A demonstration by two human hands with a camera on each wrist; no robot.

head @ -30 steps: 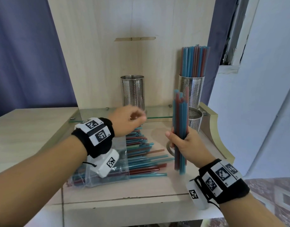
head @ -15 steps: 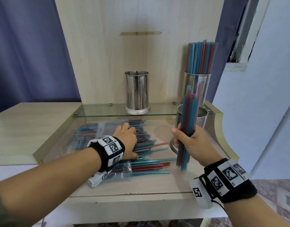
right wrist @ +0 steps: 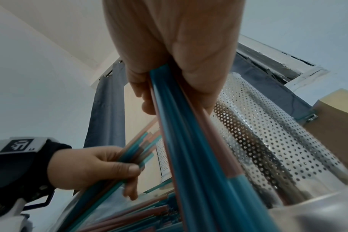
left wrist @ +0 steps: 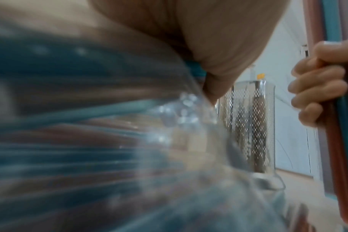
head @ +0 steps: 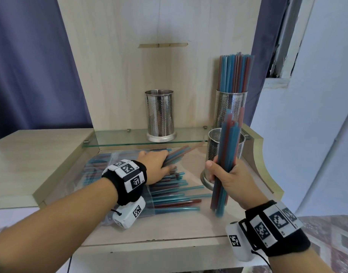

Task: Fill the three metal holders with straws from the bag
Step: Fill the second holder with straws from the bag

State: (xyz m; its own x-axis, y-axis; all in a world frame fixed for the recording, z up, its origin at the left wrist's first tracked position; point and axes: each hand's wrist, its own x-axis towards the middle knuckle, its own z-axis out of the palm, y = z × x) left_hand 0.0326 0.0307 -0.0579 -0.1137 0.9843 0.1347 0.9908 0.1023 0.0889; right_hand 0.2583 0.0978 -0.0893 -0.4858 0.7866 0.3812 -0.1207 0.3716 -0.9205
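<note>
My right hand (head: 221, 173) grips an upright bundle of blue and red straws (head: 227, 146) in front of the low perforated metal holder (head: 212, 148) at the right. My left hand (head: 159, 164) grips several straws (head: 181, 152) that slant up to the right, over the loose straws (head: 175, 196) spilling from the clear bag (head: 102, 166). An empty holder (head: 159, 115) stands on the glass shelf (head: 120, 137). The back right holder (head: 231, 107) is packed with straws. In the right wrist view the left hand (right wrist: 127, 169) pinches its straws (right wrist: 137, 146) beside the bundle (right wrist: 189, 149).
A wooden back panel (head: 149, 75) rises behind the shelf. A raised curved wooden side (head: 261, 160) borders the surface at the right. Blue curtains (head: 31, 66) hang at the left. The desk's front edge (head: 149, 245) lies near my wrists.
My left hand dropped from mid-air onto the straw pile and now has several straws lifted, slanting right. My right hand keeps the bundle upright by the low holder.
</note>
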